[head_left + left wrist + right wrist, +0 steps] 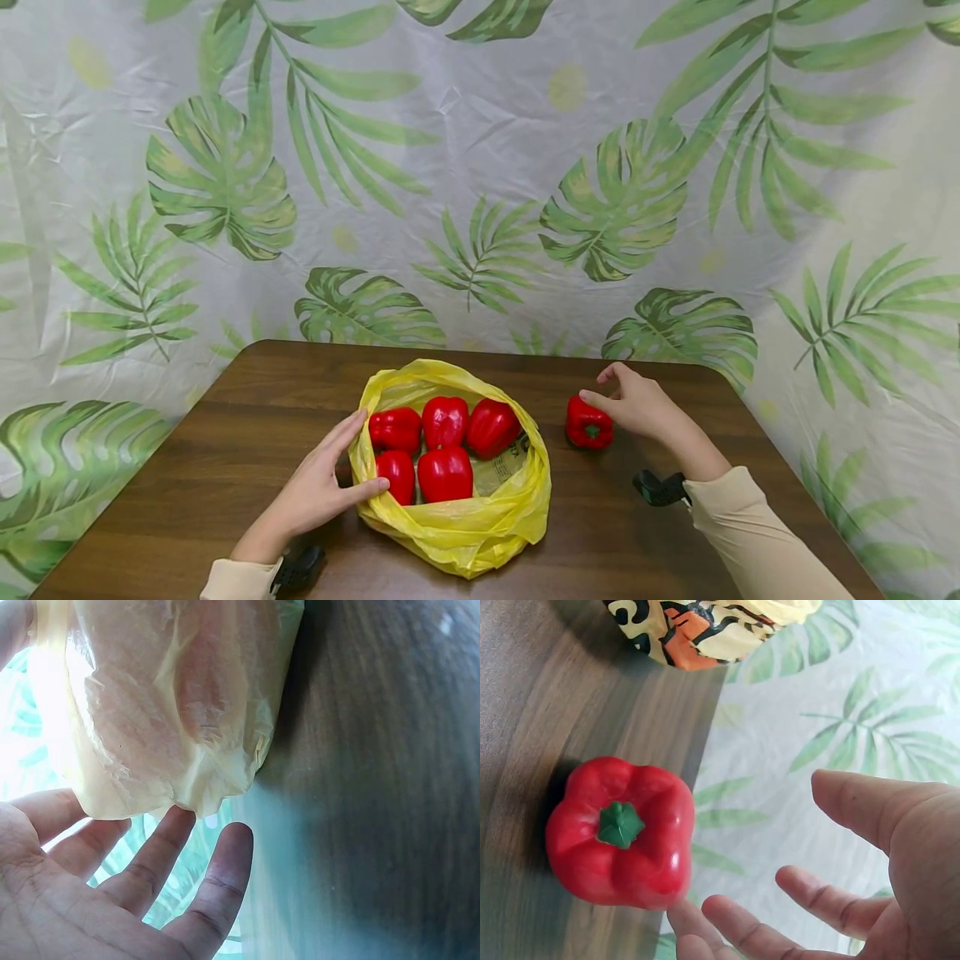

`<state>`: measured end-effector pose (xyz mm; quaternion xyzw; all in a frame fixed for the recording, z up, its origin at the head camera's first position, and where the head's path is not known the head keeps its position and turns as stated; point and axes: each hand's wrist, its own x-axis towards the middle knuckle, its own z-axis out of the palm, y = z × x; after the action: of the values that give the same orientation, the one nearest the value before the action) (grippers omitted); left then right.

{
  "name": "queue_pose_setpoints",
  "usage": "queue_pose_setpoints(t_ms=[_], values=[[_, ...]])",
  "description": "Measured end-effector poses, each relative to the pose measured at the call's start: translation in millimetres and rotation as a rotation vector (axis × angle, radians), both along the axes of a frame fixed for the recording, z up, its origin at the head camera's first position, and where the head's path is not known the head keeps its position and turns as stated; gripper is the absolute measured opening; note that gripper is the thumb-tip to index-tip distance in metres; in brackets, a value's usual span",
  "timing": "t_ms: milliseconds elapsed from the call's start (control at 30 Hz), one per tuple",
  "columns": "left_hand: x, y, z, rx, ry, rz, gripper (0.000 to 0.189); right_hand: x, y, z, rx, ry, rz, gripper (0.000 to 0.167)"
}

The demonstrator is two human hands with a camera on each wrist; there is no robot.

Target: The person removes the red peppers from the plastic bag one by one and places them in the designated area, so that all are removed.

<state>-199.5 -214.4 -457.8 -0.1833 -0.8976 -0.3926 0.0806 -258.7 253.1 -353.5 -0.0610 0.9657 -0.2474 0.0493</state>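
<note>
A yellow plastic bag [480, 533] stands wide-mouthed on the table with several red bell peppers [446, 475] inside. My left hand [318, 487] rests against the bag's left side, thumb over the rim; in the left wrist view its spread fingers [214, 889] touch the thin plastic. Right of the bag, a single red bell pepper [589, 423] with a green stem [621, 825] sits on the wood. My right hand [637, 404] hovers at its upper right, thumb and fingers apart, holding nothing. The right wrist view shows the fingertips right by the pepper's edge.
The dark wooden table [615, 533] reaches back to a hanging cloth [480, 167] printed with green leaves. A dark band-mounted device [660, 487] sits on my right wrist, and another [300, 569] on the left. Black and orange print marks the bag's outside.
</note>
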Motion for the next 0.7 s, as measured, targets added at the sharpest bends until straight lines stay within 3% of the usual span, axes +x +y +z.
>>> queue_pose_setpoints(t_ms=[700], values=[[-0.2,0.2,-0.5,0.007,-0.001,-0.003,0.103,-10.1,11.3,-14.3,-0.015,-0.042,0.007,0.052]])
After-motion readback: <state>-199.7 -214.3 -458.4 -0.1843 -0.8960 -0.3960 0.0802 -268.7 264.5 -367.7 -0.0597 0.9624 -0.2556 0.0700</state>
